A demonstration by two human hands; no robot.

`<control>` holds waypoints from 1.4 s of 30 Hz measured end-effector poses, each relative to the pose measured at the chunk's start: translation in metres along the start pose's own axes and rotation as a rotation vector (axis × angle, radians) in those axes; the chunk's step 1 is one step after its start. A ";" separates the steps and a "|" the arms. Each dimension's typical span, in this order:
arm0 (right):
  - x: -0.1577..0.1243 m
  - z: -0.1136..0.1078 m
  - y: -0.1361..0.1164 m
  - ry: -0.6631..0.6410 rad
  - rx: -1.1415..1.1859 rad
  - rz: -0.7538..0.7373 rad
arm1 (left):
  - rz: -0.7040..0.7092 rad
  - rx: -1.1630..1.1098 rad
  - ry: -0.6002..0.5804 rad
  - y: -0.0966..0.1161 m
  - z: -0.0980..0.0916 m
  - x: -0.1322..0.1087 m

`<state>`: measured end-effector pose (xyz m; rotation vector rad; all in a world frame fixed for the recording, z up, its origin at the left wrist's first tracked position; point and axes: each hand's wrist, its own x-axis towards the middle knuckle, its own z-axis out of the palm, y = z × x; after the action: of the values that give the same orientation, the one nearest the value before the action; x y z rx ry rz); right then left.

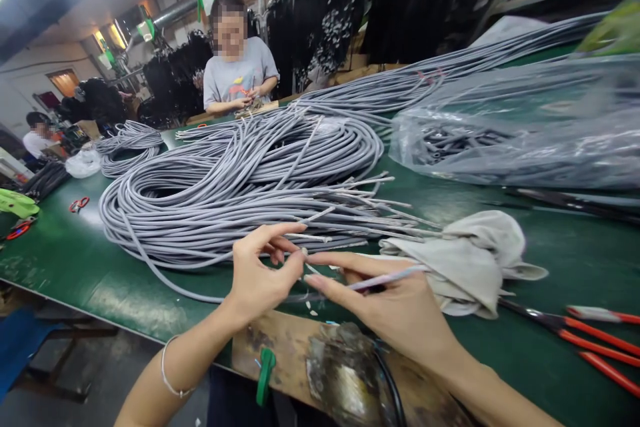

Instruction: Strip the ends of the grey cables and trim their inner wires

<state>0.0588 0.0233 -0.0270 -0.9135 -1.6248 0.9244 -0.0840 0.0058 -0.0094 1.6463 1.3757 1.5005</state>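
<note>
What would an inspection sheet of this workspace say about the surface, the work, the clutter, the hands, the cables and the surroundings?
Surface: green tabletop; a stained wooden board at the near edge.
Job's things: one grey cable at the right hand; its far end is unclear.
Clutter: crumpled pale cloth, red-handled tools, clear plastic bag with dark pieces inside.
Hands: right holds the grey cable; left hand has its fingertips close to the right's; its grip is unclear.
Cables: large looped grey bundle beyond the hands.
Surroundings: a person in a grey shirt across the table; dark bundles hang behind.
</note>
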 end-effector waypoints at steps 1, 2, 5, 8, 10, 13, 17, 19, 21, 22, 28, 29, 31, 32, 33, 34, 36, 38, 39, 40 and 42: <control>-0.001 0.000 0.001 -0.007 -0.025 -0.014 | 0.026 0.036 0.007 0.000 0.001 -0.002; -0.002 0.000 0.002 -0.016 -0.048 -0.024 | 0.051 0.067 0.017 0.000 0.002 -0.003; -0.002 -0.001 0.003 -0.057 -0.098 -0.030 | 0.086 0.135 0.049 -0.001 0.006 -0.007; -0.002 -0.005 0.002 -0.198 -0.091 -0.074 | 0.056 0.136 0.095 -0.007 0.007 -0.004; -0.003 -0.006 -0.001 -0.314 -0.063 -0.133 | -0.001 0.098 0.191 -0.012 0.004 0.003; -0.005 -0.005 -0.002 -0.352 -0.036 -0.120 | -0.119 -0.053 0.275 -0.016 -0.003 0.013; -0.002 -0.002 -0.002 -0.201 0.046 0.003 | -0.353 -0.414 -0.095 -0.008 -0.013 0.018; 0.001 -0.001 -0.001 -0.134 0.089 0.032 | -0.473 -0.511 -0.428 -0.002 -0.015 0.016; 0.003 -0.002 -0.001 -0.080 0.109 0.044 | -0.495 -0.470 -0.628 0.002 -0.013 0.011; 0.004 -0.003 -0.001 -0.064 0.115 0.044 | -0.468 -0.422 -0.644 0.002 -0.010 0.008; 0.001 -0.002 0.001 0.009 0.215 0.150 | -0.210 -0.321 -0.290 -0.007 0.014 -0.007; 0.001 -0.001 0.002 0.020 0.234 0.158 | -0.194 -0.304 -0.248 -0.009 0.015 -0.008; 0.000 0.002 0.003 0.023 0.245 0.134 | -0.143 -0.190 -0.165 -0.010 0.013 -0.009; 0.000 0.003 0.004 0.021 0.221 0.115 | -0.083 -0.093 -0.123 -0.010 0.011 -0.009; 0.000 0.005 0.005 0.018 0.174 0.097 | 0.003 0.017 -0.084 -0.010 0.008 -0.008; -0.001 0.005 0.005 0.017 0.114 0.078 | 0.096 0.130 -0.049 -0.010 0.006 -0.007; -0.002 0.006 0.007 0.008 -0.003 0.044 | 0.228 0.304 0.009 -0.009 0.002 -0.004; -0.004 0.005 0.008 0.004 -0.070 0.001 | 0.243 0.385 0.059 -0.009 -0.002 -0.001; -0.004 0.004 0.008 0.006 -0.084 -0.024 | 0.221 0.403 0.081 -0.009 -0.004 0.001; -0.004 0.003 0.008 0.008 -0.093 -0.047 | 0.193 0.410 0.098 -0.010 -0.006 0.004; -0.004 0.001 0.008 0.020 -0.116 -0.091 | 0.132 0.389 0.167 -0.011 -0.016 0.010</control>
<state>0.0596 0.0230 -0.0358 -0.9166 -1.7033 0.7625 -0.1038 0.0149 -0.0110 1.9097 1.7692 1.5452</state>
